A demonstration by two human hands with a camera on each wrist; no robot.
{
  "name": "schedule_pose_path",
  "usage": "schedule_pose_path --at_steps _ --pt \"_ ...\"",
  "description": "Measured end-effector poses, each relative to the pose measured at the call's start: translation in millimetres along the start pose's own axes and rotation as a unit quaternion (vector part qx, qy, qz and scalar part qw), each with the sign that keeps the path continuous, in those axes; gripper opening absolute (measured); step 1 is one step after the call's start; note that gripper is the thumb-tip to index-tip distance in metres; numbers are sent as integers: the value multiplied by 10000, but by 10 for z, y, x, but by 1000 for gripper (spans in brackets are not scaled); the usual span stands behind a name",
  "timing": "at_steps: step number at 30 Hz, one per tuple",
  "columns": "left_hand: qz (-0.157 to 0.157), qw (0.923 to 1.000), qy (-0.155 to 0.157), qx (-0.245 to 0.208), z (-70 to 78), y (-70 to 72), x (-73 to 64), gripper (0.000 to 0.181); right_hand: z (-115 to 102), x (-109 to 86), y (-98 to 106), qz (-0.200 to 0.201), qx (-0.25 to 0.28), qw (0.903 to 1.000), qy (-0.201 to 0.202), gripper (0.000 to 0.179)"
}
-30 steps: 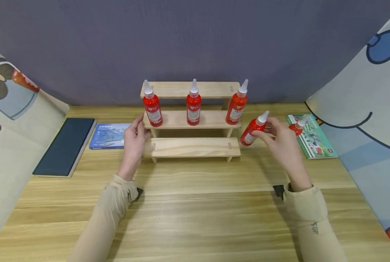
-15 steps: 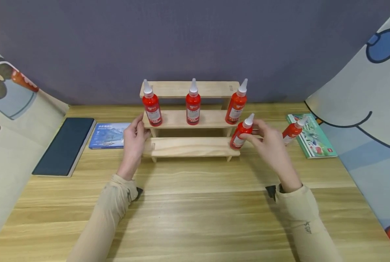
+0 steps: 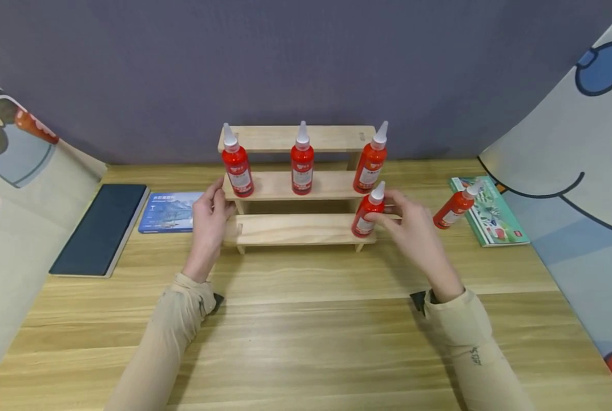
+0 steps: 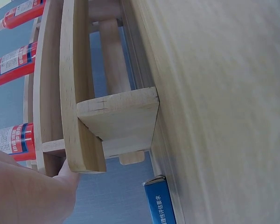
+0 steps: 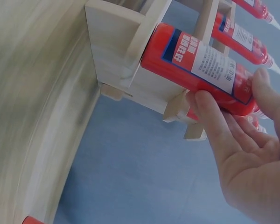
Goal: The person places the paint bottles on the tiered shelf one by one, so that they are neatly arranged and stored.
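Observation:
A three-tier wooden display rack stands on the table. My right hand pinches a red squeeze bottle with a pale pointed cap, its base at the right end of the lowest shelf. In the right wrist view, that bottle lies between thumb and fingers. My left hand holds the rack's left side near the middle shelf; its fingertips are partly hidden. On the middle shelf stand a left bottle, a central bottle and a right bottle.
Another red bottle stands on the table to the right, beside a green book. On the left lie a blue box and a dark notebook. A grey partition rises behind the rack.
My right hand has carried its bottle leftward from beside the rack onto the right end of the lowest shelf. The other bottle at right has come into fuller view. My left hand stays put.

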State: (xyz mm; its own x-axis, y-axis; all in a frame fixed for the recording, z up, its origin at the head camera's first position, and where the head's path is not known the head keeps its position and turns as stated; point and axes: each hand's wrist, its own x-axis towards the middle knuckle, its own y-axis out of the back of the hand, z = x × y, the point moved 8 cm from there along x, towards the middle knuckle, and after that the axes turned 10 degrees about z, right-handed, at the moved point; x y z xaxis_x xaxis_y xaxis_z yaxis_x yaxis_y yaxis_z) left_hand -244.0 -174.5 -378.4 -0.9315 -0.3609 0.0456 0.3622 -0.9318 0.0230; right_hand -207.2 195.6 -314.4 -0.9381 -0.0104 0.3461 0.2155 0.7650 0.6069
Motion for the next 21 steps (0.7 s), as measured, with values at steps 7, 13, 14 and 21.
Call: schedule_pose_path --at_steps 7,13,14,21 --pt "1 10000 -35 -16 9 3 -4 47 -1 -3 -19 -2 -126 9999 -17 47" --pt "-17 10000 -27 -6 12 4 -8 48 2 -7 -27 -39 -32 10000 -51 48" --pt "-18 10000 -30 -3 12 4 -9 47 2 -7 -29 -49 -2 10000 -56 48" --pt "-20 10000 -31 11 17 -1 -9 47 3 -10 -29 -146 190 9997 -112 52"
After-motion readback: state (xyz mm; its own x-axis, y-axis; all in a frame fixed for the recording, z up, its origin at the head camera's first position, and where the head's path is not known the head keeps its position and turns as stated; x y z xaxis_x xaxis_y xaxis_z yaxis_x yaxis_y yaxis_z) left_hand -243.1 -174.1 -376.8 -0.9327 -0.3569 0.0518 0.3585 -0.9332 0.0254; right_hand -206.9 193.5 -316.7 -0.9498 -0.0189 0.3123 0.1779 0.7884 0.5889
